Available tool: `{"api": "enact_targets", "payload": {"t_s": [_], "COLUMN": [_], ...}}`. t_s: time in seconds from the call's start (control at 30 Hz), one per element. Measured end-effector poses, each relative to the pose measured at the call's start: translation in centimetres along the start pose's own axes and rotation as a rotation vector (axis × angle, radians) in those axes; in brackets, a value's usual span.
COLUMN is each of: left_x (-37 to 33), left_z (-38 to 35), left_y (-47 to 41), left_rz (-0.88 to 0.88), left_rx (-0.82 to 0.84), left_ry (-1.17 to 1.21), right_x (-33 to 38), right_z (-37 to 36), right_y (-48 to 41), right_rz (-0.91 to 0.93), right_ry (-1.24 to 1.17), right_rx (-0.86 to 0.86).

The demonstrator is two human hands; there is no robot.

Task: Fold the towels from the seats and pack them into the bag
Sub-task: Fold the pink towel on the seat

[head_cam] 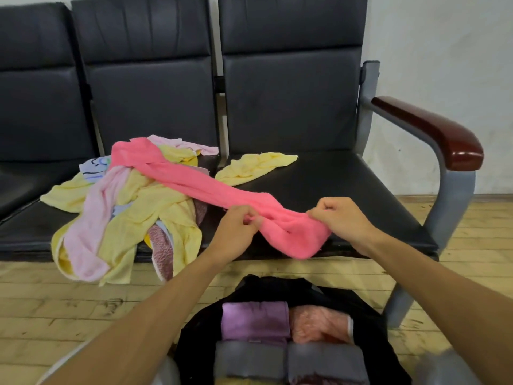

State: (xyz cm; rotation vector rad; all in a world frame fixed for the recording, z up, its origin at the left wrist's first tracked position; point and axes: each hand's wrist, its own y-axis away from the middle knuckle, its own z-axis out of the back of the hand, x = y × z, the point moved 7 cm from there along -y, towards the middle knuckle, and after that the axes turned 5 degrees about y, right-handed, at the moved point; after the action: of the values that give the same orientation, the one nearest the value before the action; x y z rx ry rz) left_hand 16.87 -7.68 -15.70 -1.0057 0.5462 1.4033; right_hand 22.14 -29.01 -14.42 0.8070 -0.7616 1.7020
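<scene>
Your left hand (238, 220) and right hand (341, 218) both hold the near end of the bright pink towel (200, 182), directly beyond the bag (369, 329) and above it. The fingers (251, 218) of your left hand pinch a fold of the cloth. Those of your right hand are curled over the bunched edge. Between the two hands the towel sags over the front edge of the end seat (347, 190).

From there the towel trails away from the bag, up and to the left, onto the pile of towels (144, 201). That pile lies on the middle seat, beyond and left of the bag, and several pieces hang off the seat front. One yellow towel (255, 165) lies apart on the end seat, further beyond the bag.

The bag stands open on the wooden floor (55, 301). Inside it are folded towels: a purple one (255, 320) touching a salmon one (319, 323), with two grey ones (249, 359) nearer you.
</scene>
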Motion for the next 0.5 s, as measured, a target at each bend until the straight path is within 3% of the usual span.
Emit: {"api": "enact_targets", "payload": {"t_s": [0.17, 0.27, 0.37, 0.5], "left_x": [-1.2, -0.6, 0.2, 3.6], "left_z": [-3.0, -3.4, -2.2, 0.5], "left_y": [3.4, 4.3, 4.0, 3.0], "left_rz": [0.062, 0.102, 0.168, 0.395], "left_rx": [0.349, 0.407, 0.328, 0.005], "left_ry": [0.075, 0.100, 0.204, 0.345], "right_x": [0.4, 0.3, 0.2, 0.9], "right_z": [0.1, -1.8, -4.4, -6.8], "right_y": [0.6, 0.7, 0.2, -0.6], "right_rz": [0.076, 0.108, 0.189, 0.295], "right_ry": [0.322, 0.529, 0.700, 0.758], "right_rx": [-0.044, 0.034, 0.088, 0.110]}}
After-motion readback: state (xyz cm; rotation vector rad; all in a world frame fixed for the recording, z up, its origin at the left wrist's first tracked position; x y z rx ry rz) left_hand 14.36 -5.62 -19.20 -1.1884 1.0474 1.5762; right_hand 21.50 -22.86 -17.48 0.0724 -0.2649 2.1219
